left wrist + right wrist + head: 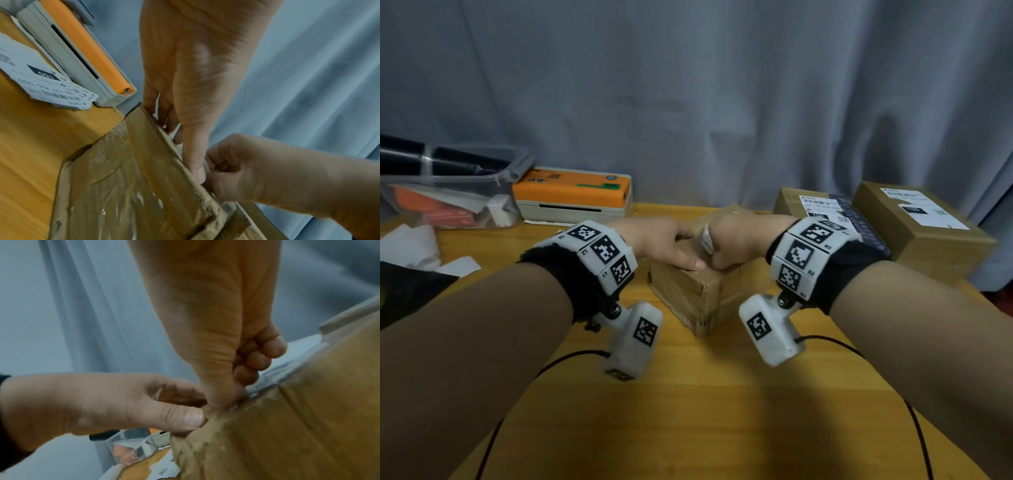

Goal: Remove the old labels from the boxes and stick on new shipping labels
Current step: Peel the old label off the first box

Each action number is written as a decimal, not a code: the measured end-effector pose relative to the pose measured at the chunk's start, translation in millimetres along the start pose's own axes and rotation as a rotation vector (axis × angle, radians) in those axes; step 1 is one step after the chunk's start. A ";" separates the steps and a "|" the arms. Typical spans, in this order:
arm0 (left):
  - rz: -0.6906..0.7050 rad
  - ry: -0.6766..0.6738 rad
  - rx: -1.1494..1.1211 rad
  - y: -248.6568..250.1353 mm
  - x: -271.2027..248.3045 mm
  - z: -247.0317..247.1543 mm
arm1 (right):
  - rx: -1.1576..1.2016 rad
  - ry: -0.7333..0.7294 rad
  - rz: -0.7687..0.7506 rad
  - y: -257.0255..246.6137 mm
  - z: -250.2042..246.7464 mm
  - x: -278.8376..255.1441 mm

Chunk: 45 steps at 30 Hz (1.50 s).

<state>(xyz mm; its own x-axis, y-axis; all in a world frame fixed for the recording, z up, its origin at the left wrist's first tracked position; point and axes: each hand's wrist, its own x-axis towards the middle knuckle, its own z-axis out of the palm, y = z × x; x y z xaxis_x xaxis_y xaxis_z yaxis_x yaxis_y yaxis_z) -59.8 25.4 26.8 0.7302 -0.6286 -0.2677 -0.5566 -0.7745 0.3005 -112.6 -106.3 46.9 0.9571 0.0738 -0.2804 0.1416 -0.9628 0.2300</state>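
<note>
A small taped cardboard box sits corner-on at the middle of the wooden table. My left hand lies on its top with fingers straight, and the thumb presses along the top edge. My right hand is curled just to the right of it, pinching a strip of the old white label between thumb and forefinger. In the right wrist view the label still lies partly stuck on the box, with its near end lifted under my right thumb.
An orange and white label printer and a clear plastic bin stand at the back left. Torn label scraps lie at the left edge. Two labelled boxes stand at the back right. Thin cables cross the near table.
</note>
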 end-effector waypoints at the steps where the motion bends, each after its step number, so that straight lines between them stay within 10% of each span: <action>1: 0.000 0.000 -0.004 -0.1 0.0 -0.1 | 0.035 0.000 -0.007 2.8 2.5 -2.0; 18: -0.027 -0.046 0.007 2.5 -0.2 -5.5 | 0.901 0.122 0.021 52.4 21.9 -11.3; 25: -0.044 -0.115 0.038 12.8 -1.0 -2.9 | 0.471 0.310 0.021 32.7 32.2 -4.0; 45: 0.014 -0.078 -0.081 -3.8 3.6 -9.2 | 1.121 0.337 0.113 59.0 37.5 -6.2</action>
<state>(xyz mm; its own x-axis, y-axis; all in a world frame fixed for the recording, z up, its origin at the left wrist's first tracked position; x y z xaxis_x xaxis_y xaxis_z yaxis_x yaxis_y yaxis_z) -51.3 26.7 33.1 0.6876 -0.6456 -0.3322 -0.5309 -0.7592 0.3766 -119.7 -173.4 27.2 0.9923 -0.1230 -0.0119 -0.0892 -0.6459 -0.7582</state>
